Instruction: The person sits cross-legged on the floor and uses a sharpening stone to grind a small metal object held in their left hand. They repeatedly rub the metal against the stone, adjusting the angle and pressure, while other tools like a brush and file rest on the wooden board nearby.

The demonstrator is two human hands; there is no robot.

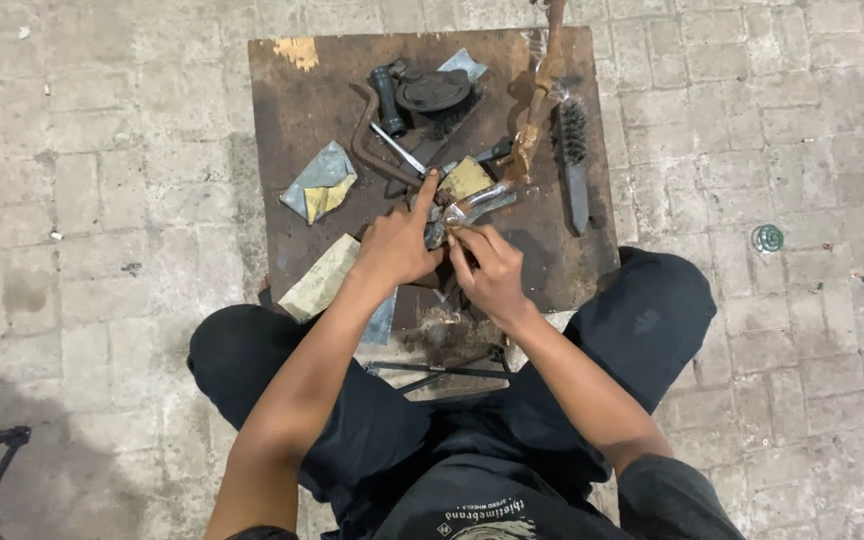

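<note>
Both hands, left hand (399, 243) and right hand (490, 272), clamp a shiny curved metal part (474, 207) (on a rusty board (297, 120)).

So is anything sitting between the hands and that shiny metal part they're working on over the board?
Nothing visible does. The left hand and right hand already close on the shiny metal part from both sides, fingers touching it. The wire brush, sandpaper scraps and rusty bent rod lie apart on the board.
</note>
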